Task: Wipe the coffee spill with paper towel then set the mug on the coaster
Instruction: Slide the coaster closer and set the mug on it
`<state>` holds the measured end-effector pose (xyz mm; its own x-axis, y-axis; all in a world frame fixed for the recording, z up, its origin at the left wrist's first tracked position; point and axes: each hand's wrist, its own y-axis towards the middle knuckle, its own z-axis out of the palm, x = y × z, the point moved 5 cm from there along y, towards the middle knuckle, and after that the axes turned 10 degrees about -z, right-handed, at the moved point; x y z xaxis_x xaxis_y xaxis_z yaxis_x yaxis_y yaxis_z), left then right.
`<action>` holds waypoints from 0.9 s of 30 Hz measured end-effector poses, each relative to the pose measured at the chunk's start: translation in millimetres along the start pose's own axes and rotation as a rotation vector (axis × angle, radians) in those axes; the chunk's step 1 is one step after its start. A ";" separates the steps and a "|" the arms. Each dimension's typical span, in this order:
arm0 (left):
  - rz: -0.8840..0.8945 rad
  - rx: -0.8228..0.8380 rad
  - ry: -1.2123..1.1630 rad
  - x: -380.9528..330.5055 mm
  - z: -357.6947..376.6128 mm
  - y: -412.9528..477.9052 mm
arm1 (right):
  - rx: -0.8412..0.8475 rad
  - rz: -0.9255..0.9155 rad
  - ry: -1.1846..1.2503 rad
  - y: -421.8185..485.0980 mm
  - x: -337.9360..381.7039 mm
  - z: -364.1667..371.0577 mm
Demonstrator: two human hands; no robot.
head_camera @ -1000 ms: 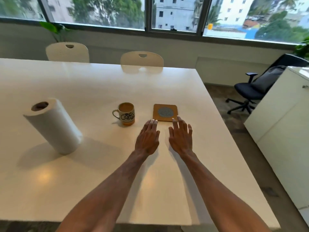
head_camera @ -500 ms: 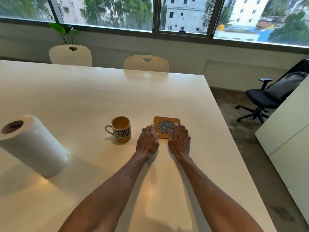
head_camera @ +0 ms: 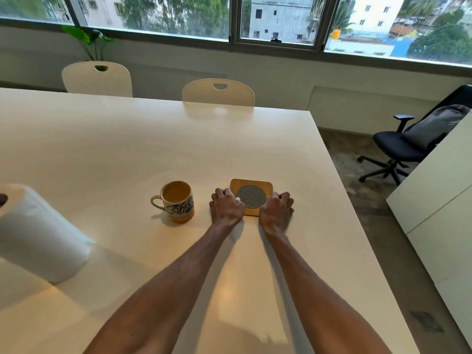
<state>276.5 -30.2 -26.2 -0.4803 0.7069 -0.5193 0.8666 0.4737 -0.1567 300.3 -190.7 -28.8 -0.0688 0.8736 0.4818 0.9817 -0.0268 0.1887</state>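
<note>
A square wooden coaster (head_camera: 251, 198) with a round patterned inset lies on the white table (head_camera: 127, 139). My left hand (head_camera: 226, 206) grips its left edge with curled fingers, and my right hand (head_camera: 275, 209) grips its right edge the same way. Just left of my left hand, apart from it, stands an orange and white mug (head_camera: 178, 203) with "Coffee" lettering and its handle to the left. A paper towel roll (head_camera: 38, 233) stands at the left edge of view. No spill shows on the tabletop.
Two cream chairs (head_camera: 98, 79) (head_camera: 218, 93) stand at the table's far side under the windows. The table's right edge runs just beyond the coaster. On the floor to the right are a black office chair (head_camera: 408, 144) and a white cabinet (head_camera: 439, 195).
Both hands slid forward from flat on the table in front of the coaster to its two sides, and their fingers curled onto its edges. The mug and roll stayed put.
</note>
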 end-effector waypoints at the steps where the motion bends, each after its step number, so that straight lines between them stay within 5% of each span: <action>1: -0.016 0.025 -0.018 -0.9 -1.0 0.6 | 0.001 -0.001 0.005 0.1 -0.6 -0.4; 8: -0.124 0.113 -0.233 2.8 -10.8 4.7 | -0.085 0.017 0.139 6.2 -2.9 -12.6; 27: -0.017 0.057 -0.610 62.4 -44.3 -89.8 | -0.165 -0.006 0.338 -84.6 13.0 -32.2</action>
<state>162.7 -5.4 -7.3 -0.3450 0.2630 -0.9010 0.8735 0.4413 -0.2056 210.6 -192.8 -10.9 -0.1557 0.6653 0.7302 0.9413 -0.1243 0.3140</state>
